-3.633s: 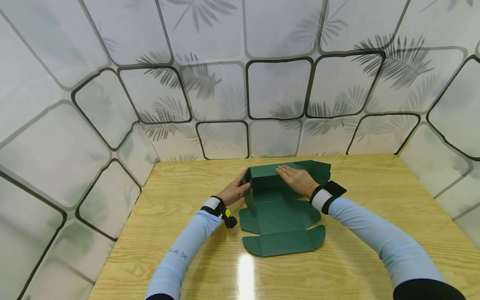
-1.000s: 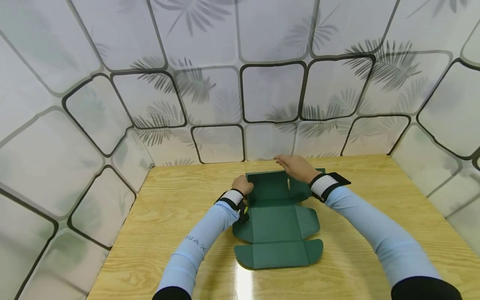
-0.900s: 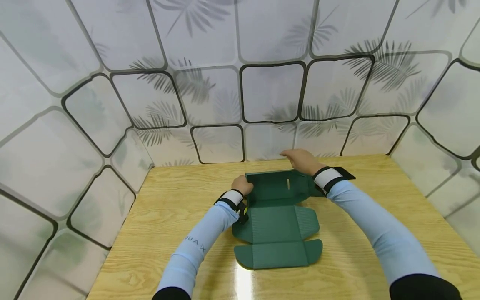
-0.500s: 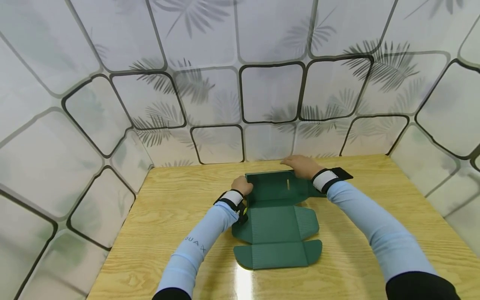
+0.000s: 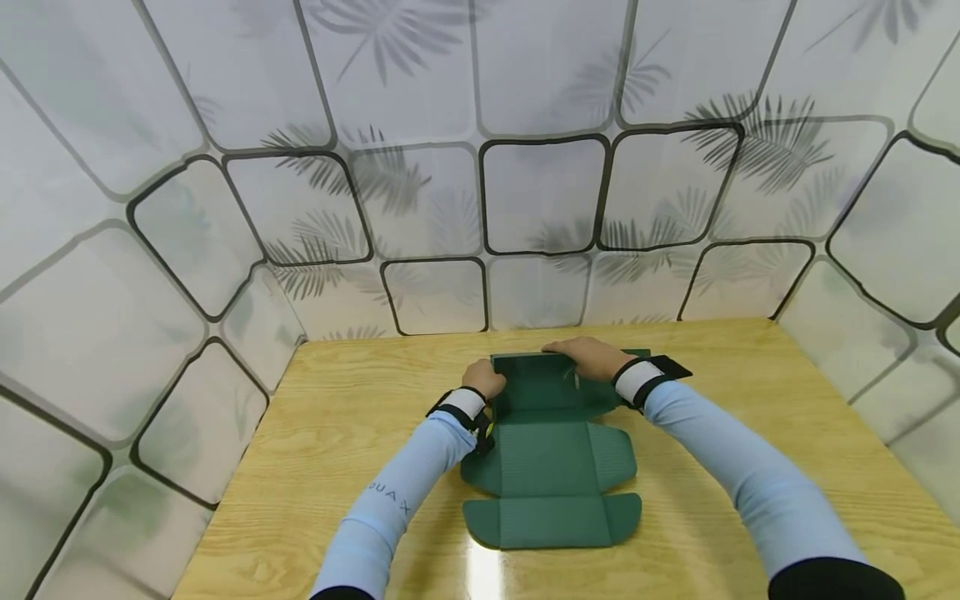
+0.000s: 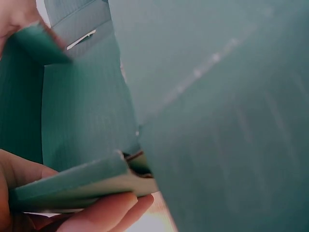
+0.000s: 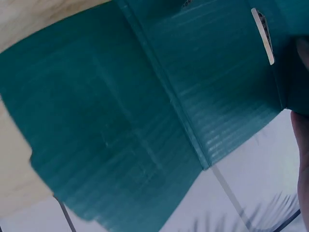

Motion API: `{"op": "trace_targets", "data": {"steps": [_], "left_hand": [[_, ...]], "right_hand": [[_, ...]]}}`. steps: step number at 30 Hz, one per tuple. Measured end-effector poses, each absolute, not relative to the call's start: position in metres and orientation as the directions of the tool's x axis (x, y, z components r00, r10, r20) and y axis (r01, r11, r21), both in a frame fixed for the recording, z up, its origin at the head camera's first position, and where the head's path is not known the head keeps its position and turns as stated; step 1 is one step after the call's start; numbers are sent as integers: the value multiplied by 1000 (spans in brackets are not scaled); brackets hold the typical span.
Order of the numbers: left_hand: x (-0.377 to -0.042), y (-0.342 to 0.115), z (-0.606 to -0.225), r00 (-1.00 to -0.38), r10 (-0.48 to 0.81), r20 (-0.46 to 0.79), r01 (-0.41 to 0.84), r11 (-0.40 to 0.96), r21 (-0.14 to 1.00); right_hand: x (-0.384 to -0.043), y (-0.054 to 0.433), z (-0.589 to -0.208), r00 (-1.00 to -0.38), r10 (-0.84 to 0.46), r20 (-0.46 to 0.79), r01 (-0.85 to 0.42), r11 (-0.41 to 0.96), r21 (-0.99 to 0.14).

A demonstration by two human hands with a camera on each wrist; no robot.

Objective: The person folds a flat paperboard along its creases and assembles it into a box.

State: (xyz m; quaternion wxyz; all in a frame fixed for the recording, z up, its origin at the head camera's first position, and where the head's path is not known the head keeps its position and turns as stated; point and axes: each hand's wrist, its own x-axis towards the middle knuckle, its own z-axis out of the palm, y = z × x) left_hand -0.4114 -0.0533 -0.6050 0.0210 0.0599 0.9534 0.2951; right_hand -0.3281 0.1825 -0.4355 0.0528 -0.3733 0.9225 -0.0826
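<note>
A green cardboard box (image 5: 553, 458), partly folded, lies on the table in the head view with its lid and tuck flap spread toward me. Its back part stands up, and one narrow slot shows in it. My left hand (image 5: 483, 379) grips the left side wall; the left wrist view shows thumb and fingers (image 6: 104, 212) on either side of that wall (image 6: 77, 179). At the back wall's top edge my right hand (image 5: 592, 358) pinches the cardboard, thumb inside and fingers behind. A side flap (image 7: 96, 121) sticks out loose beside it in the right wrist view.
The wooden table (image 5: 360, 433) runs back to a patterned curtain (image 5: 543, 196) close behind the box. More curtain stands along the left and right sides. Each wrist wears a strapped camera.
Earlier the back part was folded over under my right palm; it has since opened upward. My left hand has shifted onto the side wall. My right hand has come down from above onto the top edge.
</note>
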Motion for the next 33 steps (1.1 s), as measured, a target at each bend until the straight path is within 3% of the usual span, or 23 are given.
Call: {"op": "trace_targets", "data": {"steps": [5, 12, 22, 26, 33], "left_hand": [[-406, -55, -598, -991, 132, -34, 85, 794, 601], [-411, -54, -614, -994, 110, 22, 103, 818, 566], [-376, -50, -556, -988, 128, -84, 54, 806, 589], [-390, -51, -578, -990, 140, 14, 121, 802, 585], [-435, -51, -640, -994, 107, 10, 94, 821, 563]], "right_hand": [[-326, 181, -441, -722, -689, 61, -689, 709, -148], [-324, 180, -449, -733, -671, 111, -680, 721, -129], [-321, 182, -454, -733, -652, 194, -675, 733, -83], [-318, 182, -452, -742, -636, 212, -663, 743, -94], [-298, 196, -448, -817, -522, 245, -573, 786, -232]]}}
